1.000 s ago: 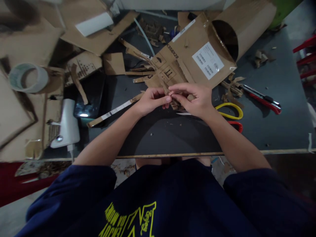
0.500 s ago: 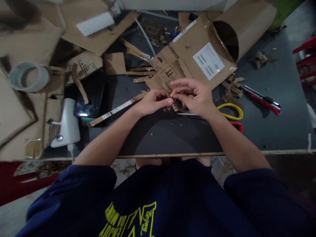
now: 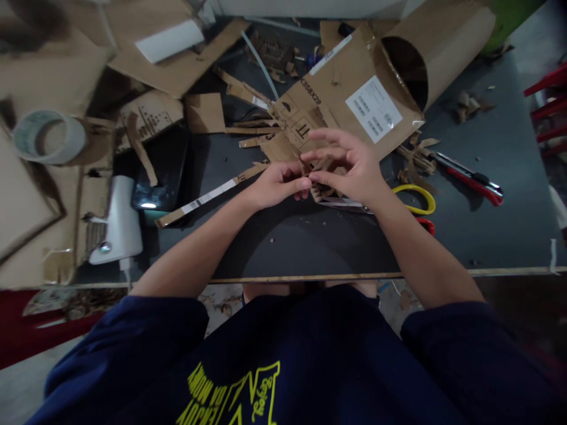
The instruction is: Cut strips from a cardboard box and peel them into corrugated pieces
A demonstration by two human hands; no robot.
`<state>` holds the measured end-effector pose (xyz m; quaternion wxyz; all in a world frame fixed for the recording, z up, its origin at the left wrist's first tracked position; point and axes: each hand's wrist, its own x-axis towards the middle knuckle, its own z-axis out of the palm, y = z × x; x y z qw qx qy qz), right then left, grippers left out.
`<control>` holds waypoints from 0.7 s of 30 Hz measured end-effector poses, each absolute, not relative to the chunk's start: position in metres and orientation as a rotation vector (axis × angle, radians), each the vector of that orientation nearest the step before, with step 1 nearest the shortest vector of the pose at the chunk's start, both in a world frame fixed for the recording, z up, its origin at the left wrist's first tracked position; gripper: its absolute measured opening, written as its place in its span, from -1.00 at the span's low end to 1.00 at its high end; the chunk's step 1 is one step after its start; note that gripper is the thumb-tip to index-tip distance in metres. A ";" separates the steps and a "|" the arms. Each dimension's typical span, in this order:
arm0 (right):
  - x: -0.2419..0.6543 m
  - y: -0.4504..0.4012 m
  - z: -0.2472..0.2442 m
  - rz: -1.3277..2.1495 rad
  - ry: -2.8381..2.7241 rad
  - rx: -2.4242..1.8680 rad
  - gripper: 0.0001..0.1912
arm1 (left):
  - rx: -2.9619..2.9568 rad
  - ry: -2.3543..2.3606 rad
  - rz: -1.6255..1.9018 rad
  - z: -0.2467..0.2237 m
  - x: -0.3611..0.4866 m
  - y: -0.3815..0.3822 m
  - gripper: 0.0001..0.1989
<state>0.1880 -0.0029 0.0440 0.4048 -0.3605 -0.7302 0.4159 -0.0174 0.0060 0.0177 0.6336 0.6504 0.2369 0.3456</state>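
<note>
A small cardboard piece (image 3: 305, 167) is held between the thumb and fingers of the left hand (image 3: 284, 183), above the dark table (image 3: 301, 248) and near its front edge. The right hand (image 3: 349, 165) is held close to the left, its thumb and fingertips brought up to the same piece while its upper fingers are spread; whether the piece is also gripped by it cannot be told. Small scraps are partly hidden beneath the right hand. Behind the hands, a cardboard box (image 3: 340, 79) is laid at a slant, with a white label (image 3: 374, 109) seen on its face and a large cardboard tube (image 3: 452, 44) set beside its far right end. Scissors (image 3: 416, 199) with yellow and red handles are partly covered by the right forearm, and a red utility knife (image 3: 473, 180) is placed further right. On the left, a labelled cardboard strip (image 3: 208, 196), a black glossy device (image 3: 160, 177), a white device (image 3: 117, 221) and a roll of tape (image 3: 48, 137) are seen among cardboard sheets (image 3: 31, 195).
</note>
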 end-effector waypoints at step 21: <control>0.189 -0.005 0.050 1.032 -1.856 -0.929 -0.37 | 1.472 0.631 0.725 0.016 -0.017 0.004 -0.45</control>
